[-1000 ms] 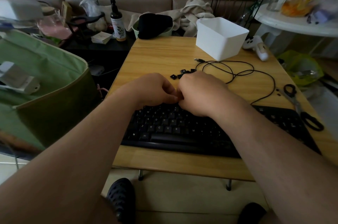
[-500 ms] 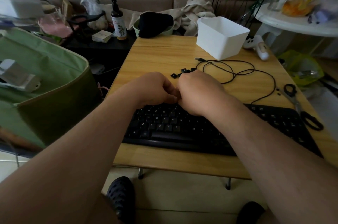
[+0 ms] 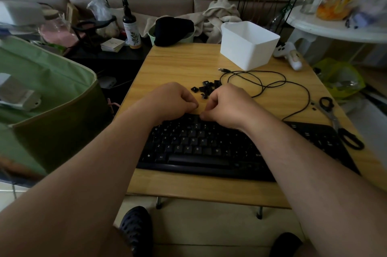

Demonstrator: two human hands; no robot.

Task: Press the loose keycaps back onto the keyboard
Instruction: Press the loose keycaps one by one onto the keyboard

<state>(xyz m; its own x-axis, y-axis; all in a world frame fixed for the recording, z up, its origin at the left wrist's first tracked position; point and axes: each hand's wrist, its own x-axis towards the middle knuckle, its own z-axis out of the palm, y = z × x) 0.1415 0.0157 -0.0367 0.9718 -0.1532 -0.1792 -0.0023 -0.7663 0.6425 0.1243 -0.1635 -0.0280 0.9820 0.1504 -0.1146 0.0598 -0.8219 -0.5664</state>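
A black keyboard lies across the near part of the wooden table. Several loose black keycaps sit in a small pile just behind it. My left hand hovers over the keyboard's far left edge with its fingers curled; no keycap shows in it. My right hand is beside it, fingers curled, thumb tip down on the keyboard's top row. What lies under that thumb is hidden. A narrow gap separates the two hands.
The keyboard's black cable loops over the table toward a white bin at the back. Scissors lie at the right edge. A green bag stands left of the table; a bottle stands behind.
My hands were touching over the keyboard's top row; now they have drawn slightly apart. More of the keycap pile shows behind them.
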